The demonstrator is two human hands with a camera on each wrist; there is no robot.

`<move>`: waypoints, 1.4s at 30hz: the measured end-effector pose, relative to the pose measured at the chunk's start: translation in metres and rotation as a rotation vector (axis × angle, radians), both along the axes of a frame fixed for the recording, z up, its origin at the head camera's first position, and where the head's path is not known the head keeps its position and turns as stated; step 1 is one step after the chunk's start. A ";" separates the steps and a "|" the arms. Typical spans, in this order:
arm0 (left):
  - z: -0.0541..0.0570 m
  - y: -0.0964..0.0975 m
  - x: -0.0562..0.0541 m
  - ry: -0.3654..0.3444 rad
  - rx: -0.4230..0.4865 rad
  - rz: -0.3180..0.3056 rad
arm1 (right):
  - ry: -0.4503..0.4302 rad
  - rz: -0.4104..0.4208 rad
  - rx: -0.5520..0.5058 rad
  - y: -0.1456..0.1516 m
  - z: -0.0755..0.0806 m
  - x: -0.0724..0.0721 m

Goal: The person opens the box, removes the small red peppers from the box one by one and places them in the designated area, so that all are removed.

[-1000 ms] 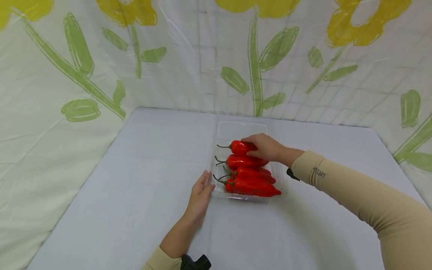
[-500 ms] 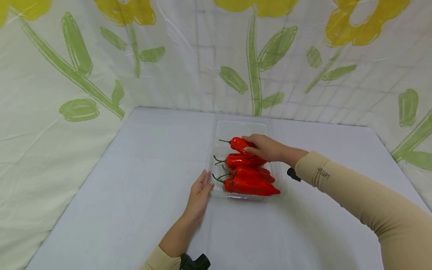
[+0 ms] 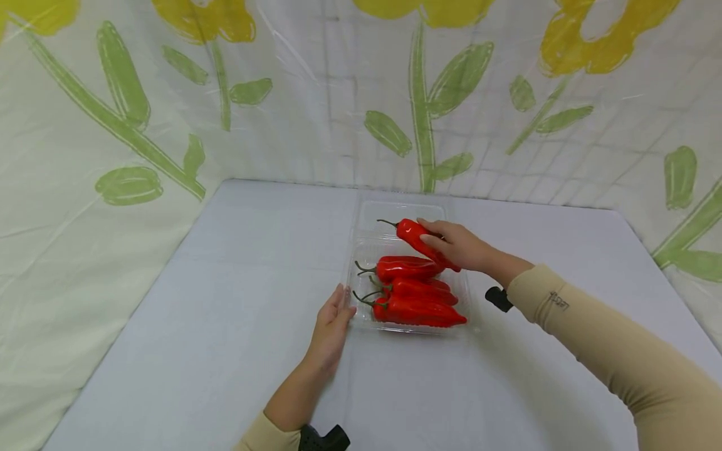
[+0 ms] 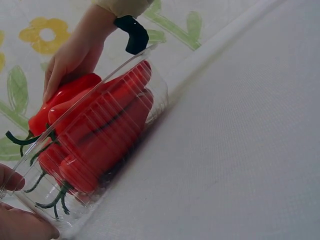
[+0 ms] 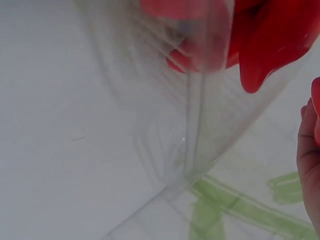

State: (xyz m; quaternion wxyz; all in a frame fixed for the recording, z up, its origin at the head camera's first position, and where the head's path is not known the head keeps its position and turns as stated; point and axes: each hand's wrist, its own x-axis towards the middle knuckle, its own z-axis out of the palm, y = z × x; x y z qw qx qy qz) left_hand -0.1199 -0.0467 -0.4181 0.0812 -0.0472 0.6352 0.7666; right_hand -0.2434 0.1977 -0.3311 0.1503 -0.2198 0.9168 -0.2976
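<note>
A clear plastic clamshell box (image 3: 368,248) lies open on the table, its lid flat toward the back. My left hand (image 3: 331,329) grips the box's left rim, thumb on the inner side. Several glossy red peppers (image 3: 420,311) with green stems lie in the box, stems pointing left. Over its back part, my right hand (image 3: 459,246) holds another red pepper (image 3: 410,232), thumb and fingers around its body, stem up to the left and tip down to the right. In the left wrist view, peppers (image 4: 107,135) show through the box's ribbed wall.
A white cloth covers the table (image 3: 225,300). Behind it hangs a pale curtain (image 3: 304,113) printed with yellow flowers and green leaves. A dark wrist device (image 3: 499,299) sits by the right sleeve, and another dark device (image 3: 324,438) by the left.
My right hand has lifted the rearmost pepper off the others and moved it back and slightly right, tilting its stem end up. My left hand has stayed at the box's rim.
</note>
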 end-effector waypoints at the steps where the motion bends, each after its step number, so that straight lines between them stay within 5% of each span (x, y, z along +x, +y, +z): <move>1: 0.000 0.000 0.000 0.002 -0.002 -0.002 | 0.002 -0.015 -0.007 0.002 0.000 0.000; 17: -0.002 -0.001 0.001 0.004 0.012 -0.007 | -0.024 -0.232 -0.104 0.034 -0.006 -0.013; 42: -0.004 -0.003 0.001 0.029 0.019 -0.010 | -0.032 -0.640 -0.314 0.080 -0.027 -0.055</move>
